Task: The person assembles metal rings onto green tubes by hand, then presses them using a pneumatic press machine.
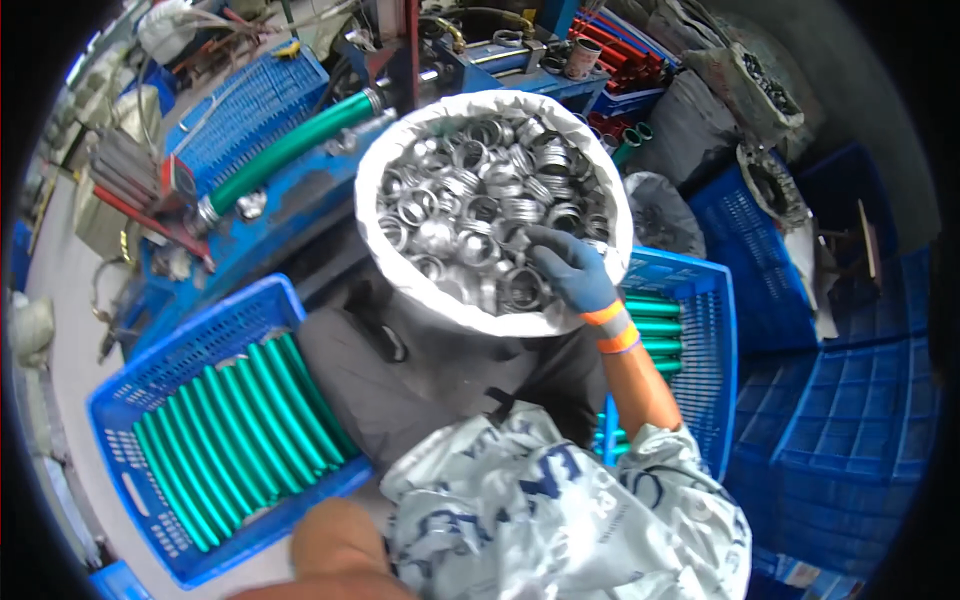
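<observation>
A round container with a white liner [372,240] stands in front of me, heaped with silvery threaded metal rings [478,208]. My right hand [578,272], in a blue-grey glove with an orange cuff, reaches over its right rim. Its fingers are stretched out and slightly apart, with the tips touching the rings near the middle of the heap. No ring shows clearly in its grasp; the thumb side is hidden. Of my left arm, only a bare blurred part [338,540] shows at the lower edge, and the hand is outside the picture.
Green tubes [235,430] lie side by side in a blue crate [118,400] at left. Another blue crate [722,330] with green tubes stands at right. A green tube [290,145] rests on the blue bench machine behind. Stacked blue crates [850,400] fill the far right.
</observation>
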A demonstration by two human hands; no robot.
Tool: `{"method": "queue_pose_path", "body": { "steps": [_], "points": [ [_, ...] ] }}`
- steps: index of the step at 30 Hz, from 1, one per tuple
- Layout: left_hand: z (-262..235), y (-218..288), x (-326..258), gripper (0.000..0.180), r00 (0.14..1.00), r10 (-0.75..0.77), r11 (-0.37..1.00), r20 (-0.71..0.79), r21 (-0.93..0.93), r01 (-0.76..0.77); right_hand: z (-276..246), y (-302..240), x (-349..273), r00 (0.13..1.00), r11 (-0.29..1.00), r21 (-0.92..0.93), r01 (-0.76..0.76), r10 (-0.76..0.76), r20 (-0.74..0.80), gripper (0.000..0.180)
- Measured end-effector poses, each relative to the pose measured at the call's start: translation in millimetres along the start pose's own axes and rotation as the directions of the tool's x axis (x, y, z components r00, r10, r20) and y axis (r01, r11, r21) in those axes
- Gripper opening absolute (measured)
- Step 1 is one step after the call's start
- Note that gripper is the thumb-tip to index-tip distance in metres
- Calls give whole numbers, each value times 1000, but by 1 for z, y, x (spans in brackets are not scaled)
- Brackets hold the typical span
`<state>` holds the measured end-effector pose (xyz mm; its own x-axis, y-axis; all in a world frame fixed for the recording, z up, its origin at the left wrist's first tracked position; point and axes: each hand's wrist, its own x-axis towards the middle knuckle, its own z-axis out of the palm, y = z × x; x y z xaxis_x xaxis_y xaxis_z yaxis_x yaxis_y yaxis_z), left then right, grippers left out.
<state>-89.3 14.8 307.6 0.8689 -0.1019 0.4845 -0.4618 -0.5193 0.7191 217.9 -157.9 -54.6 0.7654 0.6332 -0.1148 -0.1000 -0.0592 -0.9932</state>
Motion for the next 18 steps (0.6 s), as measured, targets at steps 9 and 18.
{"method": "queue_pose_path", "body": {
  "steps": [9, 18],
  "points": [
    [14, -4, -30, 15, 980, 79, 979, -183, -170, -110, 16, -12, -1, 999, 999, 36, 31, -31, -15, 42],
    [24, -22, -69, 20, 916, 117, 882, -384, -383, -274, 2, 11, -3, 999, 1000, 7, 17, -16, -41, 40]
  ]
}}
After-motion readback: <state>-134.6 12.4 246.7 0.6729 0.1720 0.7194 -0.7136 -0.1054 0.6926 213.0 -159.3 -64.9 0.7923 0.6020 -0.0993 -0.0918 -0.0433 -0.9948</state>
